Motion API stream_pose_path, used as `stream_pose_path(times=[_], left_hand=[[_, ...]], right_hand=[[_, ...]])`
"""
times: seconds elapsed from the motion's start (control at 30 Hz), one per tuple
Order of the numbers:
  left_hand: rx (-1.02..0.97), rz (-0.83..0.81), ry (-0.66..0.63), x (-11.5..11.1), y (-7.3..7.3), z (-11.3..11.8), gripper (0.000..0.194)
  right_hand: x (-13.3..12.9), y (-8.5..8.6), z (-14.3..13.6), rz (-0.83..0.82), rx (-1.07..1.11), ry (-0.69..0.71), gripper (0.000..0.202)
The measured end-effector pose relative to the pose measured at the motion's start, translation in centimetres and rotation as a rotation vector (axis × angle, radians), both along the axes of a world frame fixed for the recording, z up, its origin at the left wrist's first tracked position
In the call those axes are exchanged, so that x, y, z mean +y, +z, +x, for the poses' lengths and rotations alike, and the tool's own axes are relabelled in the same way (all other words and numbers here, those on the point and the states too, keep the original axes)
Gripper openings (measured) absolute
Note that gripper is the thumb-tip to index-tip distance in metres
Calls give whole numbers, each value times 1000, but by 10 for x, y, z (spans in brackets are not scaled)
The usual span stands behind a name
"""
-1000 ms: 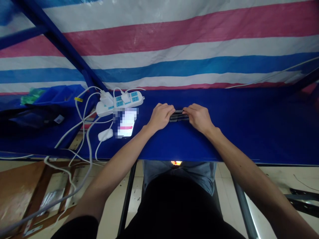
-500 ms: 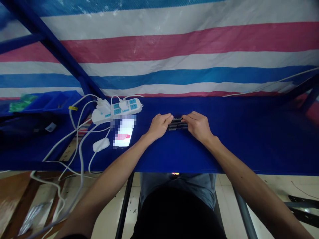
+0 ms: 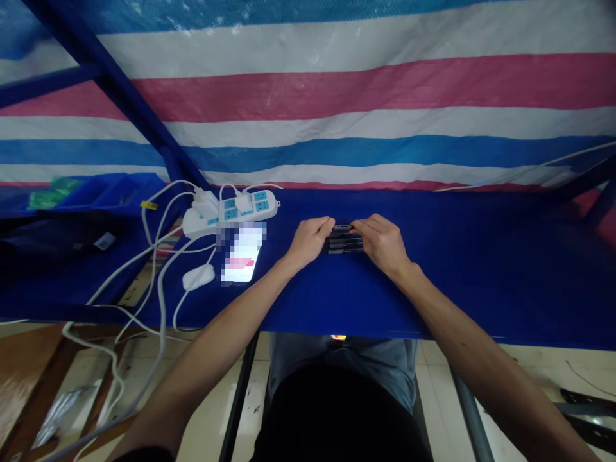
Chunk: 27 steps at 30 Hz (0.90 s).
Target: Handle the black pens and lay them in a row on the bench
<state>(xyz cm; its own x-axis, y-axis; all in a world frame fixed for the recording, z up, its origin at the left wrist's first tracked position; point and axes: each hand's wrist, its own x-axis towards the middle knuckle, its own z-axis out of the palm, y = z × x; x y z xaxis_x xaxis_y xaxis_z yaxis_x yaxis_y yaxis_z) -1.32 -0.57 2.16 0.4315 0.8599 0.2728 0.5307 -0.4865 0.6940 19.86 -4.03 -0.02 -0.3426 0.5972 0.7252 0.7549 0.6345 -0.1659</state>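
Between my two hands is a slim black pen-like stick, gripped at both ends. My left hand pinches its left end with fingers closed. At the other end, my right hand pinches with thumb and fingers. Several similar black sticks lie side by side on the blue table, just below the held one. Their right ends are partly covered by my right hand. The exact kind of these sticks is too small to make out.
Left of my hands lies a lit phone, with a white power strip behind it. A white adapter and loose cables are farther left. Blue bins stand at the far left. A striped tarp hangs behind the table.
The held stick has risen slightly away from the others, and a lighter grey face of it now shows. My hands stay in nearly the same place; the view has shifted a little.
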Motion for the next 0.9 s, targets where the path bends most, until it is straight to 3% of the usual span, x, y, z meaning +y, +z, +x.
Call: stream_pose_path(times=[0.1,0.27,0.4,0.63,0.77,0.9], left_hand=[[106,141,12,0,0,-4,47],[164,299,-131,1,1,-11,25],[228,375,-109,1,0,-7,27],[301,240,60,12,1,6,46],[268,110,5,24,1,6,43],[163,150,-99,29,-4,4,27]], right_hand=[[-1,1,2,-59,-63,13,27],[-3,3,5,-160,-100,51,29],[-1,5,9,-207,-124,85,30],[16,12,7,-153,-190,17,29],[30,8,13,-141,-205,52,28],[34,1,23,-106,-113,9,27]])
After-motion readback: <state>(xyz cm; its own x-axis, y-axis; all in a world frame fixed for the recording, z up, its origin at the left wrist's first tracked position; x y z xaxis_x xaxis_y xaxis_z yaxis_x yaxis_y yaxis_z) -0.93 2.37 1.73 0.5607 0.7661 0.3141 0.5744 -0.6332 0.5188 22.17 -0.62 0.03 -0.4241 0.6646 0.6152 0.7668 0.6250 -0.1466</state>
